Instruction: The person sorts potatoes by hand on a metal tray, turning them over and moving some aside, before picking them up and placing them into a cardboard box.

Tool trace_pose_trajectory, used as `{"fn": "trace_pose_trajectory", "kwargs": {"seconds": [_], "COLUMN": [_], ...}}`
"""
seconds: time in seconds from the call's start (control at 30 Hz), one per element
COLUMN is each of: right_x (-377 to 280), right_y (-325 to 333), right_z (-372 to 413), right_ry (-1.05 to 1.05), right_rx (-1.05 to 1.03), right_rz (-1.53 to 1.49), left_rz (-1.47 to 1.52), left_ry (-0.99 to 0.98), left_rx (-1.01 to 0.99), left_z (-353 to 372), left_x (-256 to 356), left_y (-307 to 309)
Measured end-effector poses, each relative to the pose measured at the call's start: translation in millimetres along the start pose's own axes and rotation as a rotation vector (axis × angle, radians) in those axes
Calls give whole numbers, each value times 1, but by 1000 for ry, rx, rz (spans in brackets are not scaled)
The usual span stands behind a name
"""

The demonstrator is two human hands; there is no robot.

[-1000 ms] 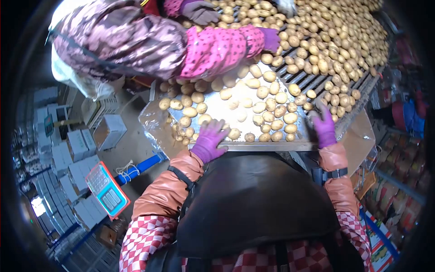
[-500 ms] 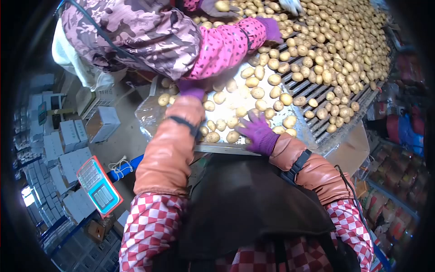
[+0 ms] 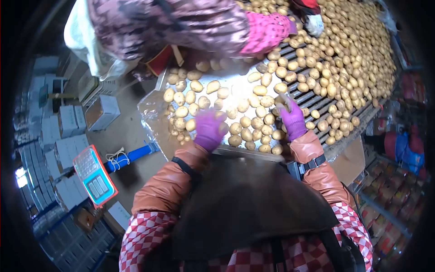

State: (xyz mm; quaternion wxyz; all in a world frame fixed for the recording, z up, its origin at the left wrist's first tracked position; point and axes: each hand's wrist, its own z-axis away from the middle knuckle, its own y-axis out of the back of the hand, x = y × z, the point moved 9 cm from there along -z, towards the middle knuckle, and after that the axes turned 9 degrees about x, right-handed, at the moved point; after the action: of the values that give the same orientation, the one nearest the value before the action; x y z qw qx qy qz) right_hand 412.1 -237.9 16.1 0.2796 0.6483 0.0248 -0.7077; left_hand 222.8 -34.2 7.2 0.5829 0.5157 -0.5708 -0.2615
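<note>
Loose potatoes [image 3: 243, 105] lie spread over a shiny metal tray [image 3: 226, 149] in front of me. My left hand [image 3: 210, 130], in a purple glove, is over the near left part of the tray among the potatoes. Motion smears its fingers, and I cannot tell whether they hold a potato. On the right, my right hand [image 3: 292, 119], gloved in purple too, reaches to where the tray meets the dark slatted grate [image 3: 317, 102]. Its fingers are apart and stretched forward, with the tips right beside potatoes.
A large heap of potatoes [image 3: 358, 54] covers the far right. Across the tray, a co-worker's pink spotted sleeve [image 3: 267, 34] reaches over the grate; another gloved hand [image 3: 314, 25] is beyond. A scale display [image 3: 95, 177] on a blue post and white boxes [image 3: 102, 113] stand left.
My left hand has come back from the tray's far left toward me. My right hand has moved right and forward to the grate. More potatoes lie on the tray; the co-worker's arm has shifted right.
</note>
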Motion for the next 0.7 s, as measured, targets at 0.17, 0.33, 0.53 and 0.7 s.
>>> {"fn": "trace_pose_trajectory", "kwargs": {"seconds": [0.17,0.33,0.53,0.7], "right_x": [-12,32,16,2], "right_y": [-2,-11,-102,-28], "right_z": [-92,-145,41,26], "right_ry": [303,322,618,90], "right_rx": [98,88,-529,-357], "right_rz": [411,929,880,55], "left_rz": [-22,19,618,-43], "left_ry": [-293,178,595,226], "left_rx": [-10,5,219,-372], "left_z": [34,49,16,-49], "left_x": [1,-56,-110,-39], "left_y": [4,29,22,-30]}}
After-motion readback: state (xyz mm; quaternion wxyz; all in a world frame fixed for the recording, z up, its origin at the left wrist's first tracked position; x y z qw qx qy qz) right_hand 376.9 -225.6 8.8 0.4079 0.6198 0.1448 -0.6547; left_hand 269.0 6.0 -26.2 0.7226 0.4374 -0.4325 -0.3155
